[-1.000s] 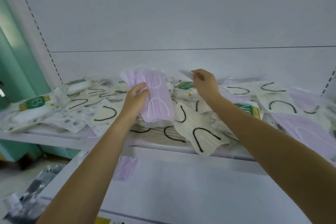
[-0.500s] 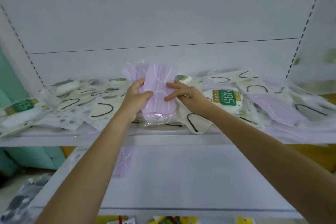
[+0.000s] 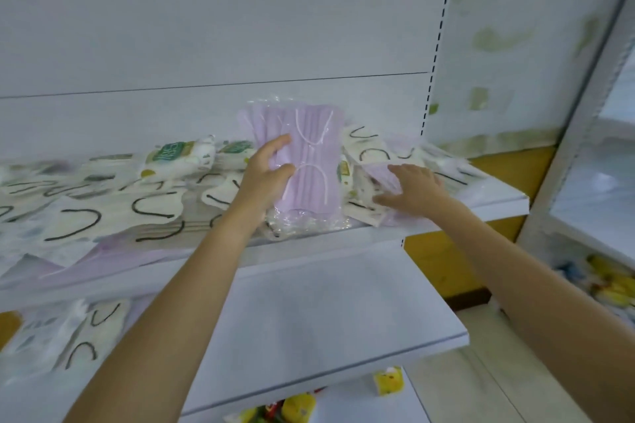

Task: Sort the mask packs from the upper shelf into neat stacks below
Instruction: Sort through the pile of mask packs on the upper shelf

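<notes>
- Lilac mask packs (image 3: 309, 161), a small bundle in clear wrap, stand upright above the front edge of the upper shelf (image 3: 488, 204). Their long axis is vertical, and the crumpled lower end of the wrap touches the heap there.
- The left hand (image 3: 263, 178) grips the bundle from its left side, with the thumb across the front and the fingers curled round the edge. The bundle lies to the right of that palm.
- The right hand (image 3: 412, 192) lies palm down on the heap just right of the bundle, fingers straight and slightly spread, pinching nothing.
- Its fingertips reach another lilac pack (image 3: 386, 172), which lies flat and half buried between that hand and the bundle.
- The next move probably turns on that relation. The loose pack sits directly ahead of the right fingers, so the right hand is the nearer one and could draw it leftward onto the bundle.
- White packs with black ear loops (image 3: 151, 213) and green-labelled packs (image 3: 175, 156) cover the rest of the upper shelf. Some overlap the loose pack's edges and could be dragged along with it.
- The lower shelf (image 3: 343, 302) runs beneath both forearms, with a few white packs (image 3: 79, 330) at its left end.
- Yellow packets (image 3: 388, 381) lie lower down.
</notes>
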The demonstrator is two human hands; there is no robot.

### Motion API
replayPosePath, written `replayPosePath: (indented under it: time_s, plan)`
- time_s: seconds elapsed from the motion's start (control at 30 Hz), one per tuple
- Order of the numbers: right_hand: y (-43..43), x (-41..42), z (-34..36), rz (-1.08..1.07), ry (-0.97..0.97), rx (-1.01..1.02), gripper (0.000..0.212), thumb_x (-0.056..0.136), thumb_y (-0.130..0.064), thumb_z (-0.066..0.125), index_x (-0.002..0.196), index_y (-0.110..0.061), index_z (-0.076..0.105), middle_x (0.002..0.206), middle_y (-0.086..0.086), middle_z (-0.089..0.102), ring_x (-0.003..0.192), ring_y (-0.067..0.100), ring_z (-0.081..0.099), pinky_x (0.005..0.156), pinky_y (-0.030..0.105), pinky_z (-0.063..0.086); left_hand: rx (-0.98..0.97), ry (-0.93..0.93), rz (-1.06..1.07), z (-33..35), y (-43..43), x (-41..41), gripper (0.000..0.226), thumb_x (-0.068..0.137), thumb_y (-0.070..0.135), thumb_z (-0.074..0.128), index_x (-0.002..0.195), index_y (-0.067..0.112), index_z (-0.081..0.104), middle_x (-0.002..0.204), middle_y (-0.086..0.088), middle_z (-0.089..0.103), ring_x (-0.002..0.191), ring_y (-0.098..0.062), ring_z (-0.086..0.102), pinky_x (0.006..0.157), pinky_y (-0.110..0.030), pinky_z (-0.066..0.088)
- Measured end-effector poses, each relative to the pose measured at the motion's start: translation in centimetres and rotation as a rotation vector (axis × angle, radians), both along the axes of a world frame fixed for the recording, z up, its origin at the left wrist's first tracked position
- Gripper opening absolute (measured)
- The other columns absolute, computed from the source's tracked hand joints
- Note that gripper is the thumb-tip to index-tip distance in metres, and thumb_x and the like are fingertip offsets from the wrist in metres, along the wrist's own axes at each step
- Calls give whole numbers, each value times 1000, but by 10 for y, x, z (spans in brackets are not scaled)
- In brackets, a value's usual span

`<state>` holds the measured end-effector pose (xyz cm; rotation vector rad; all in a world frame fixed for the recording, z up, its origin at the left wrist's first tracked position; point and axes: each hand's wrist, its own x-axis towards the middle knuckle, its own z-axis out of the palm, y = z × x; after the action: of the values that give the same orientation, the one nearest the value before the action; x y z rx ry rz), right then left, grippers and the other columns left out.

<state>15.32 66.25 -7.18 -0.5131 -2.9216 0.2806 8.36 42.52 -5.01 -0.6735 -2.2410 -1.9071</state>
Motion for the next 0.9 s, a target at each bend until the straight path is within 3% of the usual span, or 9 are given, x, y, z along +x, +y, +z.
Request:
replayPosePath:
  time_s: [0.1, 0.2, 0.33, 0.43, 0.53, 0.63, 0.7, 0.77, 0.9]
  plan:
    - [13, 8, -4, -2, -58, 15, 71, 84, -58, 53, 140, -17, 36, 141, 11, 39, 130, 31, 37, 103, 39, 29, -11, -23, -13, -6, 30, 5, 49, 88, -1, 52, 131, 23, 52, 132, 9, 45, 122, -2, 38, 91, -14, 31]
    - [24, 11, 0, 7, 54, -176, 58, 90, -52, 49, 136, -16, 44, 136, 9, 49, 123, 28, 46, 93, 32, 36, -28, -42, -11, -13, 56, 12, 50, 88, -2, 51, 133, 21, 50, 131, 11, 44, 128, -5, 37, 95, -14, 29]
    - [49, 3, 4, -56, 63, -238, 62, 89, -46, 54, 139, -14, 37, 134, 10, 49, 127, 29, 41, 91, 36, 38, -54, -50, 2, -18, 77, 18, 51, 88, -4, 49, 133, 20, 50, 137, 7, 44, 132, -8, 35, 97, -14, 28]
    - [62, -4, 3, -26, 6, -329, 69, 83, -39, 65, 139, -13, 35, 133, 10, 49, 119, 28, 49, 87, 34, 40, -53, -42, 57, -18, 86, 22, 51, 88, -4, 49, 133, 21, 50, 139, 3, 44, 117, 3, 42, 74, 4, 32]
    - [74, -9, 2, 44, 113, -510, 60, 84, -15, 64, 138, -19, 40, 129, 11, 51, 103, 26, 56, 73, 26, 44, -22, -40, 116, -17, 93, 27, 51, 88, -5, 48, 134, 18, 49, 136, 3, 43, 104, 10, 44, 57, 8, 32]
    - [88, -12, 3, 76, 211, -592, 48, 85, 0, 51, 128, -22, 53, 131, 11, 51, 85, 20, 57, 55, 23, 40, 6, -32, 186, -17, 97, 32, 51, 90, -4, 47, 136, 17, 46, 139, 4, 42, 124, -6, 39, 65, 9, 30]
    - [97, -8, 7, 53, 318, -626, 44, 87, 1, 42, 123, -19, 57, 130, 11, 53, 70, 17, 53, 56, 23, 41, 15, -40, 230, -19, 100, 35, 51, 91, -1, 47, 137, 19, 45, 142, 6, 40, 132, -8, 33, 82, 3, 28]
    - [105, 0, 13, 25, 484, -636, 41, 89, 0, 41, 122, -16, 57, 129, 9, 55, 76, 19, 54, 67, 27, 43, 16, -44, 236, -20, 104, 37, 49, 92, 4, 49, 139, 19, 44, 144, 8, 39, 131, -3, 32, 93, -8, 26]
    - [107, 12, 22, 89, 718, -781, 38, 91, -2, 42, 120, -21, 56, 123, -2, 55, 103, 21, 56, 82, 31, 47, 61, -72, 233, -19, 118, 39, 46, 94, 16, 53, 139, 18, 44, 142, 8, 42, 123, 0, 36, 96, -15, 28]
